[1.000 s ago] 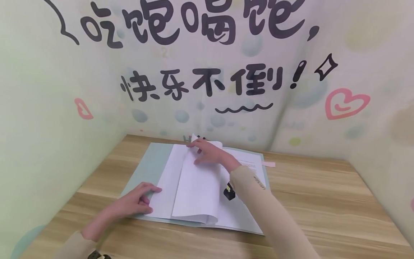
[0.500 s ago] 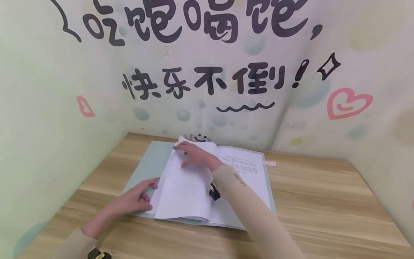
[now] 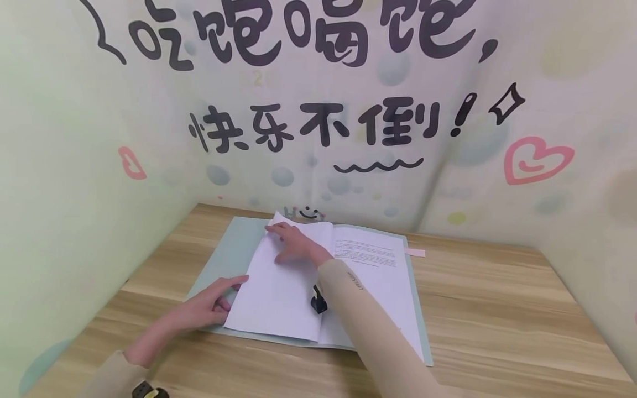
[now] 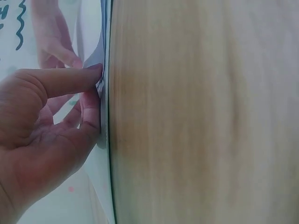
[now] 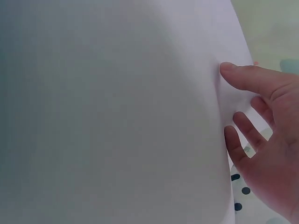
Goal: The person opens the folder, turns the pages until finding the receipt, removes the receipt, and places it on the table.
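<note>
A light blue folder (image 3: 225, 251) lies spread on the table with white sheets inside. My right hand (image 3: 294, 243) rests on the upper part of the left-hand page (image 3: 278, 298), fingertips at its outer edge; in the right wrist view its thumb and fingers are spread along the paper. That page lies nearly flat, its top corner sticking up slightly. My left hand (image 3: 211, 303) stays at the page's lower left edge. Its fingertips touch the paper and folder edge in the left wrist view. Printed text shows on the right-hand page (image 3: 368, 287), partly covered by my right sleeve.
The wooden table (image 3: 497, 309) extends to both sides of the folder. A pink tab (image 3: 415, 252) sticks out at the folder's right edge. Behind stands a wall sheet (image 3: 318, 188) with black lettering and hearts. Black devices sit on both wrists.
My right hand has moved left, bringing the curled page over until it lies nearly flat on the left side. More printed text shows on the right. My left hand has barely moved.
</note>
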The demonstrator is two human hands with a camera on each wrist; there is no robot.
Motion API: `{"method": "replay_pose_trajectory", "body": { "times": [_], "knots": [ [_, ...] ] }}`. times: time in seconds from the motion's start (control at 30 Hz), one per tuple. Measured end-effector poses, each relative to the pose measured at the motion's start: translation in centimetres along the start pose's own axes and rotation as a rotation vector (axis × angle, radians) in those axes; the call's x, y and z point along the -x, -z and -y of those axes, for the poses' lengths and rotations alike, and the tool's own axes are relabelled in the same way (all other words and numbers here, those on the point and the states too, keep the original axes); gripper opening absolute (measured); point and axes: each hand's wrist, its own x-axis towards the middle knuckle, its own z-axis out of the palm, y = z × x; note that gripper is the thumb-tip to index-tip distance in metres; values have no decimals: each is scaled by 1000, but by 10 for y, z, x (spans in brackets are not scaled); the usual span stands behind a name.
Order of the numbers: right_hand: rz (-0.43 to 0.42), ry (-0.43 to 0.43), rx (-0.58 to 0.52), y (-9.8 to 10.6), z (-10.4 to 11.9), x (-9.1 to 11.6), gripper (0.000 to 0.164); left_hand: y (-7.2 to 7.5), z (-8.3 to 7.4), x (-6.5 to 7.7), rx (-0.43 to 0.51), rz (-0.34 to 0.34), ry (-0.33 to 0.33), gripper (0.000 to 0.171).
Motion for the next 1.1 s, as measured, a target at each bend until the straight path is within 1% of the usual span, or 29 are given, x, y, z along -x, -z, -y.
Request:
{"method": "replay_pose_trajectory", "body": {
  "times": [0.1,0.2,0.33,0.4,0.5,0.6,0.67,0.9,1.1],
  "knots": [
    [-1,-1,9,-5,-3,-1,83,0,0,0,-10,0,-2,73],
    [6,0,39,-9,-5,-3,83,1,0,0,-4,8,25,72],
    [24,23,112,-14,-7,-5,81,5,-1,-1,20,26,73,70],
    [27,35,140,-15,-8,-6,78,5,-1,-2,12,24,80,67],
    [40,36,159,-16,-9,-7,66,4,0,-4,-27,7,66,66],
    [60,37,156,-16,-11,-6,54,2,2,-4,-74,-16,42,66],
    [75,43,148,-16,-12,-5,49,0,2,-5,-88,-22,37,64],
    [99,48,150,-13,-12,0,49,-1,-1,-5,-99,-22,40,64],
    [89,48,147,-14,-13,-1,49,-1,0,-7,-135,-24,48,64]
  ]
}}
